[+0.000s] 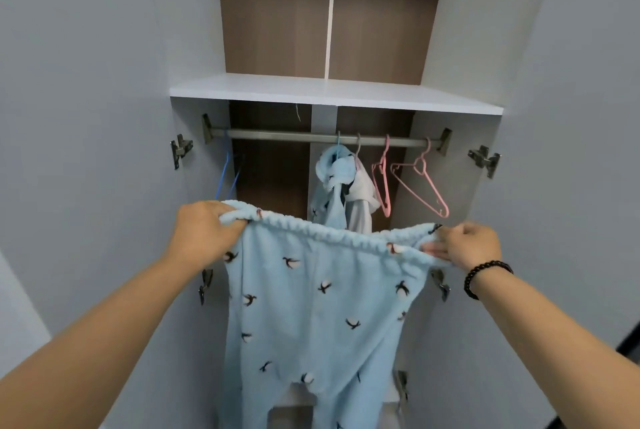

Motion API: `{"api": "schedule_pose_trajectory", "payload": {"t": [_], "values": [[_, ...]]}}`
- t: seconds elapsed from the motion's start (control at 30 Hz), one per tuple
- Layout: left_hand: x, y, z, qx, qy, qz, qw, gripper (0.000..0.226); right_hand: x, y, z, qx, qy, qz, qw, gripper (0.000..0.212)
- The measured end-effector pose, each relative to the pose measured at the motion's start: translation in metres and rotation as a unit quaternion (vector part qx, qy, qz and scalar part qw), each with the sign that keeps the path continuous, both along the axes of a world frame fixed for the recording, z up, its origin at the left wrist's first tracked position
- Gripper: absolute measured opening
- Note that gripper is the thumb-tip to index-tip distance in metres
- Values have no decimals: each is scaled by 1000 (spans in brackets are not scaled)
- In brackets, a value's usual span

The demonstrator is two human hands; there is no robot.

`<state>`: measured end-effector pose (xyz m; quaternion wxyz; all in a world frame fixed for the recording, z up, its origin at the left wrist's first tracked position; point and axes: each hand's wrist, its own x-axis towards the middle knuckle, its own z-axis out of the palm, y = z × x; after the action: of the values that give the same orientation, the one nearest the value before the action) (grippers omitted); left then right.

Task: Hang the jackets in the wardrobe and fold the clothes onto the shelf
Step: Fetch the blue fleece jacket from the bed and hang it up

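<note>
Both our hands, left (pixel 204 231) and right (pixel 472 245), pinched the unfolded pyjama trousers (pixel 311 307); two jackets (pixel 341 193) already hung at frame centre.

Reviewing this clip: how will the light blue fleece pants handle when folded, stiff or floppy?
Probably floppy: the pants hang limp from the waistband, which sags between the left hand and right hand. The plush surface likely grips rather than slips. They seem light, since each hand merely pinches a corner.
</note>
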<state>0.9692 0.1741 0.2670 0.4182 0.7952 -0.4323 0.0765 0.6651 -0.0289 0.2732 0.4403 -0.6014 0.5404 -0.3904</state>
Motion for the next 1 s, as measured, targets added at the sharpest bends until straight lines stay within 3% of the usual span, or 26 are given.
{"api": "schedule_pose_trajectory", "payload": {"t": [0.07, 0.2, 0.33, 0.47, 0.63, 0.8, 1.0], "values": [[7, -3, -3, -50, 94, 59, 992, 20, 24, -2, -3, 73, -105, -13, 992, 14], [27, -11, -5, -77, 198, 100, 972, 16, 88, -12, -11, 54, -34, 36, 997, 33], [43, -20, -2, -95, 169, 98, 976, 16, 155, -30, -28, 17, 88, 163, 983, 37], [67, -33, 7, -111, 117, 126, 979, 22, 226, -49, -35, -9, 144, 268, 953, 38], [98, -47, 23, -94, 57, 157, 981, 22, 319, -74, -30, 36, 154, 379, 912, 24], [123, -53, 26, -71, 20, 187, 980, 30, 418, -83, -30, 99, 98, 432, 891, 9], [136, -58, 21, -53, 4, 205, 977, 24, 500, -70, -44, 142, 71, 441, 883, 20]]}}
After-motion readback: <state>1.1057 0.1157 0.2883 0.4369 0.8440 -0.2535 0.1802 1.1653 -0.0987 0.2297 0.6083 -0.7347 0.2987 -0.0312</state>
